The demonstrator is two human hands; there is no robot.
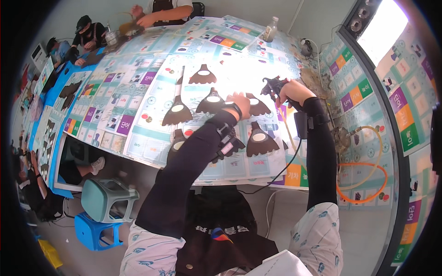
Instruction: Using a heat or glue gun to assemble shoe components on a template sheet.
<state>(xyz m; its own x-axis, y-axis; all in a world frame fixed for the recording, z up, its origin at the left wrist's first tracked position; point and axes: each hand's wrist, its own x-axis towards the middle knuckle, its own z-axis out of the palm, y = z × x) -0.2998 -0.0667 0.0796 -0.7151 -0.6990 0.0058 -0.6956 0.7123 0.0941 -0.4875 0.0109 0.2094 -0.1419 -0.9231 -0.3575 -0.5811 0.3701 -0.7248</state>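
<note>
Right hand [291,92] grips a dark tool, prob a glue gun [273,85], fingers wrapped tight round its handle, nozzle end aimed left/down toward the bench [152,152]. Cord [281,172] drops from the wrist area off the bench edge. Left hand [240,105] rests on a dark fan-shaped cutout [256,106], fingers look pressed down flat on it; can't tell if thumb pinches the edge. That cutout sits mid-bench, just beside the gun, in a cluster w/ more of the same: one w/ a white oval patch [259,140] nearer the person, another [212,102] to the left, one [202,75] farther back, one w/ long stem [177,110] left again.

To do it well, imo: keep left hand holding the piece still, fingers away from the nozzle tip, bring gun close before squeezing, small dab only. Keep cord clear of the loose cutouts so it doesn't drag them. Orange hose [363,184] and bottle [270,30] well apart, no issue. Other people work at the far end [161,11].
</note>
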